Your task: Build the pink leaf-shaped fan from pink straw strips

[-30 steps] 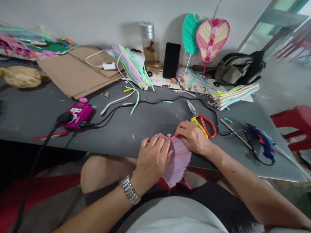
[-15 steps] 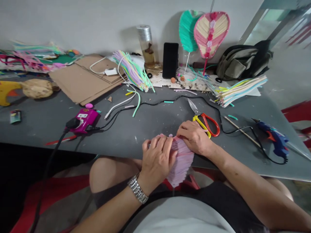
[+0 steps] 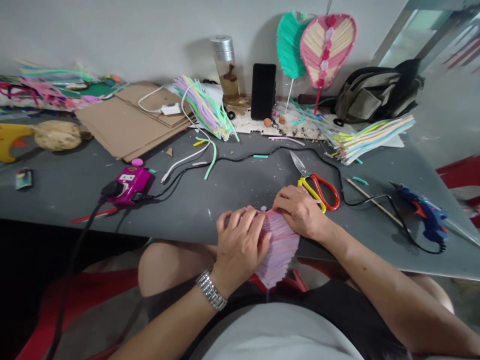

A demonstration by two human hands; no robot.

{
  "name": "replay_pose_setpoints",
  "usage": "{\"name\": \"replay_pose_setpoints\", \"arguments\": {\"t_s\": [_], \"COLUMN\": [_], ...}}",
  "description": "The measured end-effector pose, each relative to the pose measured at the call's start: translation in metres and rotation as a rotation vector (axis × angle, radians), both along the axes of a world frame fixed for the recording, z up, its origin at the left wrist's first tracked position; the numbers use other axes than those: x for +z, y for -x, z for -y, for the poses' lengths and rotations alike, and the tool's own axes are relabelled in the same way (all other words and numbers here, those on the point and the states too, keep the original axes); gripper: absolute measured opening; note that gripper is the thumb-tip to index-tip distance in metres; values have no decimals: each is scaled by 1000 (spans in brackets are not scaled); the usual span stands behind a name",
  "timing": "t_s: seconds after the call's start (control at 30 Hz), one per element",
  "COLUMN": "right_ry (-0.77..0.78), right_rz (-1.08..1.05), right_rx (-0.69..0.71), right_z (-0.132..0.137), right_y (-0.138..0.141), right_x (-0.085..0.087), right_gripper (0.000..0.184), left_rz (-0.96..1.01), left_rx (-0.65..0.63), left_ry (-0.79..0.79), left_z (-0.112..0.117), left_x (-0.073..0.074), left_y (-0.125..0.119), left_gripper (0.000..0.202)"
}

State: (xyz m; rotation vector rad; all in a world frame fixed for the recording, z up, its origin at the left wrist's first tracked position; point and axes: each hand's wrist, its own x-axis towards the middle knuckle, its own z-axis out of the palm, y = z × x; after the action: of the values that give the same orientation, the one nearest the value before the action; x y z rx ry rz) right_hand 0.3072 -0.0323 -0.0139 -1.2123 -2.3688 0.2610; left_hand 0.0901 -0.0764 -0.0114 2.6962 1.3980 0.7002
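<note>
A pink and lilac hand fan, ridged as if built from fuzzy pipe cleaners, lies at the table's front edge and juts out over my lap. My left hand covers its left part, fingers bent over the far rim and thumb on its face. At the upper right, my right hand pinches the fan's rim with curled fingers. Both hands hide much of the outline. Just beyond my right hand lie scissors with one yellow and one red handle.
A blue glue gun lies at right, its black cord crossing the table to a magenta power socket. Behind stand a phone, a bottle and two finished fans. Pipe cleaner bundles and cardboard lie farther back.
My left hand has shifted very slightly left on the fan. My right hand keeps its pinch at the same spot.
</note>
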Motion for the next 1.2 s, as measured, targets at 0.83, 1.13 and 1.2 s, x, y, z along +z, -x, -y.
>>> {"name": "replay_pose_setpoints", "arguments": {"t_s": [0.83, 1.13, 1.2], "right_ry": [71, 354, 450], "right_rz": [-14, -95, -220], "right_rx": [-38, -60, -72], "right_z": [-3, -7, -6], "right_y": [-3, -1, -3], "right_x": [9, 30, 38], "right_gripper": [21, 25, 24], "left_rz": [31, 523, 764], "left_rx": [-13, 95, 179], "left_ry": [-8, 164, 251], "left_z": [1, -25, -31], "left_x": [1, 0, 2], "left_y": [-1, 6, 7], "left_gripper": [46, 29, 25]}}
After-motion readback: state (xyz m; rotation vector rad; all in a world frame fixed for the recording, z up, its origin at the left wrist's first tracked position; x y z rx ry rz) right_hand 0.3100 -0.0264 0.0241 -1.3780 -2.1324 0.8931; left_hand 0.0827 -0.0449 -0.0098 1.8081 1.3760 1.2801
